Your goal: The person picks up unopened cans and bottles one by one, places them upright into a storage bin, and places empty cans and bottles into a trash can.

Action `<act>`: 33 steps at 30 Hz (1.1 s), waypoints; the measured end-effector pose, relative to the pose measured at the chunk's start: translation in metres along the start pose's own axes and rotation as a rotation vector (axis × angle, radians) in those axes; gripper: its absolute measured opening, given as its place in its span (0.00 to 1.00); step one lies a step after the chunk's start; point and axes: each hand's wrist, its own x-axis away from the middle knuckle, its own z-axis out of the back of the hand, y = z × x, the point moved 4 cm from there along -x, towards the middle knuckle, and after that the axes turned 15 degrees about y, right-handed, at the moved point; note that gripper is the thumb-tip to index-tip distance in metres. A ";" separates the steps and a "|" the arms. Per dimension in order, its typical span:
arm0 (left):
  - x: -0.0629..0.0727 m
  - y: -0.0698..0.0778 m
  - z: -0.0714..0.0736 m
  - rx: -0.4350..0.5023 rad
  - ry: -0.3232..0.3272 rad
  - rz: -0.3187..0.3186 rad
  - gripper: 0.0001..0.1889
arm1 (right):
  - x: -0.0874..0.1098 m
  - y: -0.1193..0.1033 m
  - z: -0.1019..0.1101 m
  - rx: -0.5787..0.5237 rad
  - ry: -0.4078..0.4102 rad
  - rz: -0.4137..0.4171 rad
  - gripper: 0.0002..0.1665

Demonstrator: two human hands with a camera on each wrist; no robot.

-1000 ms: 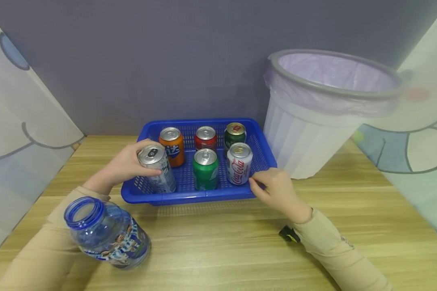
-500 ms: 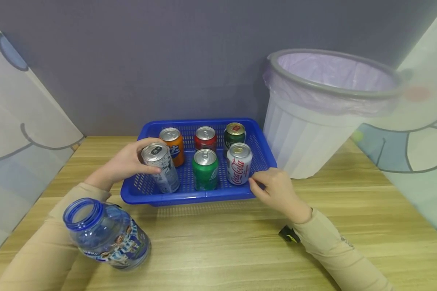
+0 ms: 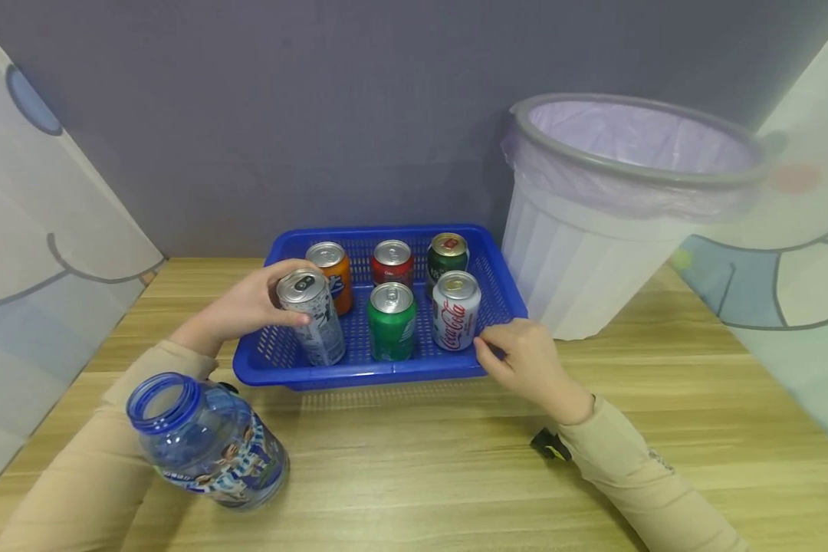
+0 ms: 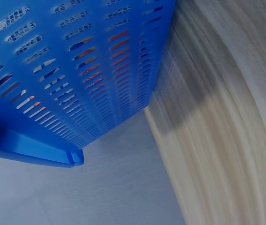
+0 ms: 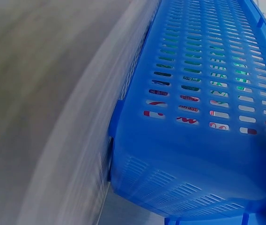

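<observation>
In the head view, my left hand (image 3: 258, 303) holds a grey-white patterned drink can (image 3: 315, 322) round its upper part, inside the front left of a blue plastic basket (image 3: 359, 373). The can leans slightly, its top toward the left. Behind it stands an orange can (image 3: 338, 280), partly covered by the hand. Red (image 3: 393, 264), green (image 3: 392, 330) and dark green (image 3: 447, 257) cans and a silver Coca-Cola can (image 3: 455, 314) stand upright there too. At the front right corner, my right hand (image 3: 527, 360) grips the basket rim with curled fingers. Both wrist views show only the basket's slotted sides, not the fingers.
A clear blue wide-mouthed plastic jar (image 3: 214, 445) stands by my left forearm. To the right of the basket is a white bin (image 3: 579, 253) with a purple liner. A small black object (image 3: 550, 443) lies by the right sleeve. A grey wall (image 3: 317, 115) rises behind.
My left hand has shifted the grey-white can a little to the right inside the basket, nearer the green can. The right hand stays at the corner.
</observation>
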 end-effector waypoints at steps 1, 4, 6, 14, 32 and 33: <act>0.000 0.000 0.000 0.004 -0.004 -0.002 0.34 | 0.000 0.000 0.000 0.003 0.002 -0.001 0.15; 0.000 0.002 0.000 0.003 -0.013 -0.012 0.33 | 0.001 0.001 0.000 0.006 0.003 -0.003 0.14; 0.000 0.003 0.000 -0.003 -0.016 -0.017 0.33 | 0.001 0.001 0.000 0.008 0.004 -0.002 0.14; -0.001 -0.001 -0.001 -0.022 -0.015 -0.016 0.34 | 0.001 0.000 0.000 0.005 0.003 0.008 0.14; -0.009 0.003 -0.019 0.013 -0.027 0.053 0.35 | 0.000 0.000 0.001 0.003 -0.001 0.005 0.12; -0.009 0.003 -0.019 0.010 -0.025 0.055 0.35 | 0.001 0.000 0.001 0.004 0.000 0.004 0.12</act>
